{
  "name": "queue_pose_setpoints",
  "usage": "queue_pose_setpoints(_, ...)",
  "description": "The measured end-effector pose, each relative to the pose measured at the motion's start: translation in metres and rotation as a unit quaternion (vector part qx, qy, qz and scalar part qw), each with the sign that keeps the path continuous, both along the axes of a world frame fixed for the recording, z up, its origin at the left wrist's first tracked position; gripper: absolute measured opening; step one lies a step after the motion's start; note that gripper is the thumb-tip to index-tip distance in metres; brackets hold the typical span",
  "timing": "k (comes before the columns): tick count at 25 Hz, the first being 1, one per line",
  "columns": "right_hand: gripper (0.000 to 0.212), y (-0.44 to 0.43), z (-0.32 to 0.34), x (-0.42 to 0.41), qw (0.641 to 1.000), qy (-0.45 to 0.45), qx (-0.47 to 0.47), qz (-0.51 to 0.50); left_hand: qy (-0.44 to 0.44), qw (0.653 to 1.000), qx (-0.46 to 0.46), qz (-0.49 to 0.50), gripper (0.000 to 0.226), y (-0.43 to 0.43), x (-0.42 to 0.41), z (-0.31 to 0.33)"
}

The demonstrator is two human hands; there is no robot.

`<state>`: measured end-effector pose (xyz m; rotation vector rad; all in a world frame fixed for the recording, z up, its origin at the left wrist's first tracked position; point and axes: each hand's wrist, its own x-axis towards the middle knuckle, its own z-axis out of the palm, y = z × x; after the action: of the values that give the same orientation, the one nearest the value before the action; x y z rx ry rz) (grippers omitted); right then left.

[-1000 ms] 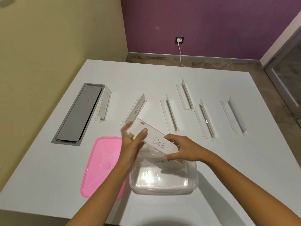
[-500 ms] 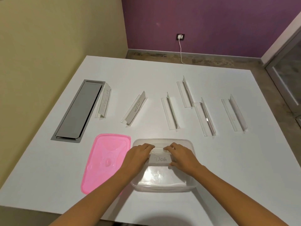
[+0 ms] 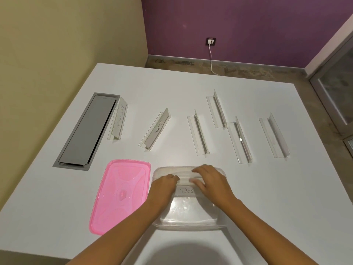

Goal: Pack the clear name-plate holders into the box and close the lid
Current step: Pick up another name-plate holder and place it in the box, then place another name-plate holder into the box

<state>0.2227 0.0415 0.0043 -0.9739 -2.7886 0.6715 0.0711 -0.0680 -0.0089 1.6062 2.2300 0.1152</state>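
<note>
left hand [image 3: 164,185], right hand [image 3: 210,181], fingers curled downward

Scene is being lit evenly, probably from overhead; a soft shadow is being cast on the table [image 3: 248,96] near edge; wide-angle bending at borders.

Six clear name-plate holders [image 3: 156,129] on the table, one more in the box [image 3: 188,223], one pink lid [image 3: 120,196], two hands [image 3: 164,185]

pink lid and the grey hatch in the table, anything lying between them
Nothing: in the head view, only bare white table separates the pink lid from the grey hatch.
</note>
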Motion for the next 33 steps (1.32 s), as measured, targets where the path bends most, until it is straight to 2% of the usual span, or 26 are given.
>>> queue_pose_setpoints(2, 0.017, 0.018, 0.012, -0.014, 0.994, 0.093, 0.032, -0.056, -0.006, 1.0, -0.003, 0.004, 0.041, 0.0, 0.0, 0.001)
queue_pose_setpoints(4, 0.015, 0.047, 0.017, -0.036, 0.985, 0.116, 0.026, -0.126, -0.006, 1.0, -0.009, 0.006, 0.043, -0.001, 0.001, 0.0)
queue_pose_setpoints(6, 0.022, 0.079, 0.013, -0.057, 0.98, 0.065, -0.006, -0.186, -0.005, 1.0, -0.01, 0.005, 0.044, -0.002, 0.001, -0.001)
queue_pose_setpoints(8, 0.03, 0.103, 0.002, -0.074, 0.973, -0.039, -0.05, -0.222, -0.005, 1.0, -0.012, 0.004, 0.044, -0.001, 0.001, -0.002)
queue_pose_setpoints(10, 0.028, 0.116, -0.01, -0.081, 0.965, -0.115, -0.075, -0.224, -0.02, 1.0, -0.006, 0.009, 0.04, 0.0, 0.001, 0.0)
queue_pose_setpoints(12, 0.02, 0.124, -0.018, -0.082, 0.963, -0.128, -0.082, -0.222, -0.054, 0.998, 0.021, 0.019, 0.037, 0.001, 0.001, 0.003)
queue_pose_setpoints(17, 0.01, 0.132, -0.022, -0.071, 0.961, -0.079, -0.052, -0.26, -0.118, 0.983, 0.134, 0.052, 0.024, 0.003, 0.0, 0.023)
queue_pose_setpoints(21, 0.015, 0.128, -0.006, -0.056, 0.963, -0.003, -0.056, -0.265, -0.175, 0.962, 0.19, 0.085, 0.018, 0.017, -0.011, 0.044)
queue_pose_setpoints(23, 0.015, 0.119, 0.007, -0.048, 0.957, 0.072, -0.107, -0.258, -0.244, 0.934, 0.216, 0.144, 0.021, 0.027, -0.02, 0.053)
queue_pose_setpoints(26, 0.011, 0.094, 0.027, -0.037, 0.934, 0.158, -0.212, -0.241, -0.37, 0.869, 0.218, 0.247, 0.031, 0.044, -0.034, 0.069)
queue_pose_setpoints(27, 0.011, 0.084, 0.033, -0.033, 0.934, 0.177, -0.216, -0.221, -0.409, 0.847, 0.207, 0.27, 0.036, 0.049, -0.036, 0.075)
queue_pose_setpoints(30, 0.011, 0.053, 0.044, -0.023, 0.967, 0.216, -0.068, -0.12, -0.527, 0.761, 0.205, 0.32, 0.065, 0.058, -0.04, 0.091)
queue_pose_setpoints(32, 0.015, 0.037, 0.046, -0.017, 0.973, 0.22, 0.037, -0.065, -0.582, 0.702, 0.2, 0.358, 0.089, 0.057, -0.041, 0.099)
queue_pose_setpoints(33, 0.02, 0.031, 0.045, -0.014, 0.975, 0.204, 0.079, -0.045, -0.603, 0.675, 0.196, 0.376, 0.093, 0.056, -0.041, 0.1)
